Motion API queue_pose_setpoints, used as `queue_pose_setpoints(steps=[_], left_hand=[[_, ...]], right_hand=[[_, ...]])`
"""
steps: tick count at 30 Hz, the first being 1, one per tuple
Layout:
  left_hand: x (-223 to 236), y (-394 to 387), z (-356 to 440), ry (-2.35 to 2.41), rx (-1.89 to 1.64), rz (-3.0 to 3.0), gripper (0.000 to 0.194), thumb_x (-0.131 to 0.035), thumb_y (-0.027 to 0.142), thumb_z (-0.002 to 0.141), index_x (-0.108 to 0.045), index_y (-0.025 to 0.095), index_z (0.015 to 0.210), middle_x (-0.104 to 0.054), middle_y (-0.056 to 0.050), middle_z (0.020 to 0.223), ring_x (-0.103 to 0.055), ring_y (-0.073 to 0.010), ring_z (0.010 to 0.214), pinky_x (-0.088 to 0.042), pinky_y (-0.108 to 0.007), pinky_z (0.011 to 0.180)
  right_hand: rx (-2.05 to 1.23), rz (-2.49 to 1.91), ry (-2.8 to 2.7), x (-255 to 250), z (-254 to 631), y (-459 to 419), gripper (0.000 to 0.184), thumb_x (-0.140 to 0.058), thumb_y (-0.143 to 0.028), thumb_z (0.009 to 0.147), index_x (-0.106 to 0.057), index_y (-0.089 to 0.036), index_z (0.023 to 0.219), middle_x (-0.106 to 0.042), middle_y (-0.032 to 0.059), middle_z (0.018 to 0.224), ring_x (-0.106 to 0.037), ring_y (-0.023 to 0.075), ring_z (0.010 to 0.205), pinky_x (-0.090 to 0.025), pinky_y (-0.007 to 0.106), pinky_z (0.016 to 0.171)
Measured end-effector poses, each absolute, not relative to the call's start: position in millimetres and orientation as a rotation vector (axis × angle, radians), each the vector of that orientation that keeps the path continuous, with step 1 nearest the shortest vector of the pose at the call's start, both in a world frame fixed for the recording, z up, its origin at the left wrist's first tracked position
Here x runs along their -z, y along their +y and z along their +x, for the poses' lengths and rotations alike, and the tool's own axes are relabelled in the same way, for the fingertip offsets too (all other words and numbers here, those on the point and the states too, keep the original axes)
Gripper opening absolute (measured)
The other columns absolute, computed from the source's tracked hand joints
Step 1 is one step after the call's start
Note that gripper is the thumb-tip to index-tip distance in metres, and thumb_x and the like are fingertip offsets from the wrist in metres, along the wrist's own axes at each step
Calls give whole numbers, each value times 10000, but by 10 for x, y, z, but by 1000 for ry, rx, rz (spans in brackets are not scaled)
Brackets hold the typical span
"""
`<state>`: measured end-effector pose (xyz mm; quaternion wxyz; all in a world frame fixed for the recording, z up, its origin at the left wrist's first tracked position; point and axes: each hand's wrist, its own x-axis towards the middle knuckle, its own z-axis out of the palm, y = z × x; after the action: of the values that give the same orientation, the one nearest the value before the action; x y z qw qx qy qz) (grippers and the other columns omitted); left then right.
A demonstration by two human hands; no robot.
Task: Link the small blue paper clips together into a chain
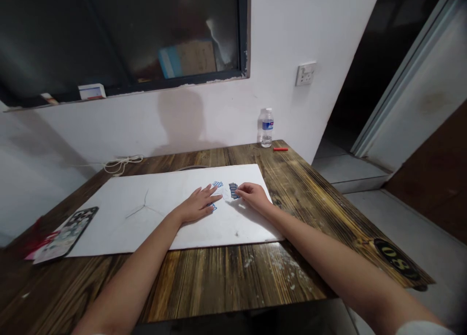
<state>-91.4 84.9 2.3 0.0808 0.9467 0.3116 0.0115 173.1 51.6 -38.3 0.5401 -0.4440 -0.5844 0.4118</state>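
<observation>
On a white board [211, 232], my left hand [199, 203] lies flat with its fingers spread. Small blue-edged pieces [218, 184] show just beyond its fingertips, and another blue-edged piece [213, 207] peeks out by the thumb. My right hand [251, 195] pinches the right edge of a dark, striped, blue-edged piece [232, 191], which is at the board's right part. Whether that piece is lifted or touching the board I cannot tell. Left of my hands, thin dark lines [145, 206] meet in a Y shape on the board.
The board rests on a dark wooden table [226, 281]. A patterned phone case [75, 232] overlaps its left edge. A white cable [122, 164] lies at the back left. At the back right stand a water bottle [267, 128] and a red stick-like object [280, 149].
</observation>
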Motion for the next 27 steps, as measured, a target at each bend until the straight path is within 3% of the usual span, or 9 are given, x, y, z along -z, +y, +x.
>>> queue_pose_setpoints(steps=[4, 13, 24, 27], left_hand=[[-11, 836, -896, 1060, -81, 2814, 655, -304, 591, 929, -195, 287, 1498, -91, -61, 1581, -53, -257, 1456, -84, -492, 1152], [-69, 872, -896, 746, -136, 2897, 485, -391, 523, 931, -480, 321, 1363, -304, -57, 1529, -186, -281, 1432, -187, -479, 1126], [-179, 699, -710, 589, -93, 2993, 583, -476, 526, 893, -374, 313, 1426, -368, -58, 1498, -262, -277, 1406, -189, -459, 1117], [-135, 649, -611, 545, -84, 3013, 585, -498, 518, 886, -390, 287, 1412, -430, -78, 1458, -350, -269, 1363, -212, -466, 1102]], right_hand=[[-984, -1066, -1377, 381, 1726, 517, 273, -681, -431, 694, -653, -159, 697, -591, -2, 584, -473, 100, 501, -379, 251, 493], [-980, -1055, -1378, 365, 1724, 507, 248, -675, -411, 704, -653, -164, 702, -611, 10, 609, -488, 107, 511, -390, 252, 496], [-961, -1056, -1378, 370, 1722, 518, 262, -669, -424, 702, -642, -163, 696, -604, 2, 594, -486, 101, 501, -378, 232, 497], [-968, -1047, -1361, 355, 1723, 516, 263, -671, -423, 698, -641, -162, 694, -599, -1, 592, -490, 103, 499, -379, 238, 502]])
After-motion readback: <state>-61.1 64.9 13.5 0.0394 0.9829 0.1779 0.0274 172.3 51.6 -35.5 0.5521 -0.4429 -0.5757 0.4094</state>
